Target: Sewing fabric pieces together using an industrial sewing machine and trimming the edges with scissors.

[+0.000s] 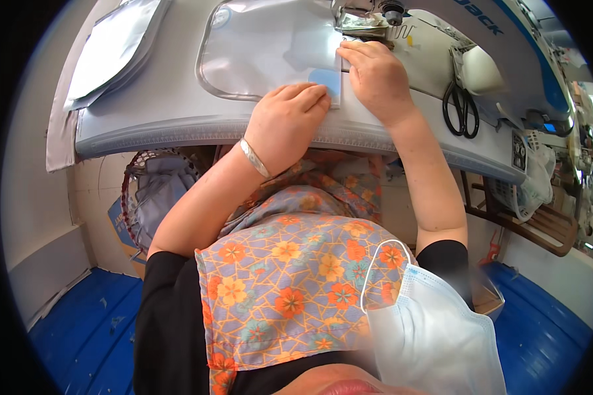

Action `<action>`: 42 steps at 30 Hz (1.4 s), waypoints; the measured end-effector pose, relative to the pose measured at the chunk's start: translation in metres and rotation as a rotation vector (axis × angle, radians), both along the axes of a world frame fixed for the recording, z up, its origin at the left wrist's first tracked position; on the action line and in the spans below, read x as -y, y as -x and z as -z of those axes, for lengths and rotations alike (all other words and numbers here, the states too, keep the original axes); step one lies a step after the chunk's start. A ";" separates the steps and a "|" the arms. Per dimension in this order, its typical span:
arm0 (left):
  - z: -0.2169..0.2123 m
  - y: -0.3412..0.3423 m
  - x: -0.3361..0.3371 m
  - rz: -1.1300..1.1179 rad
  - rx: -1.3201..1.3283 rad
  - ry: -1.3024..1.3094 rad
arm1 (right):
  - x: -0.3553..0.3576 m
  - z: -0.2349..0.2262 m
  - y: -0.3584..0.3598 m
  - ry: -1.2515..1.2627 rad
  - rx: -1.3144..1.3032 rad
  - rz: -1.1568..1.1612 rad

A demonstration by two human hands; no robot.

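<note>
A clear plastic sheet (263,49) with rounded left corners and a grey bound edge lies on the sewing machine table. My left hand (286,122), a silver bangle at its wrist, is closed on the sheet's lower right part. Its fingertips touch a light blue patch (323,80) there; its thumb is hidden. At the sheet's right edge, my right hand (380,79) has its fingers pressed together on the plastic, just below the machine's needle area. The sewing machine head (369,8) stands over the sheet's far right corner.
A stack of clear plastic pieces (115,49) rests at the table's far left. Black-handled scissors (460,108) lie right of my right forearm. A ruler strip (191,131) runs along the near edge. Below stand a basket of grey cloth (161,197) and a wooden stool (540,227).
</note>
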State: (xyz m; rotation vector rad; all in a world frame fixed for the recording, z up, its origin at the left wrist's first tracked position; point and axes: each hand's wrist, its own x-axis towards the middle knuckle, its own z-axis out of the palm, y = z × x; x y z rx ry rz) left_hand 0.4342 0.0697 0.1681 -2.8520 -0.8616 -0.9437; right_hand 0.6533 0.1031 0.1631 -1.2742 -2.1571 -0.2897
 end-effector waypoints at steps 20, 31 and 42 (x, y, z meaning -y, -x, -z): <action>-0.001 -0.016 -0.110 0.030 -0.134 0.040 | -0.006 -0.003 0.007 -0.040 0.036 0.081; -0.002 0.030 -0.142 -0.201 -0.054 -0.076 | -0.003 -0.006 0.006 0.070 0.014 0.108; -0.066 0.241 -0.141 -0.628 -0.016 0.178 | 0.002 -0.014 0.007 0.161 -0.036 0.065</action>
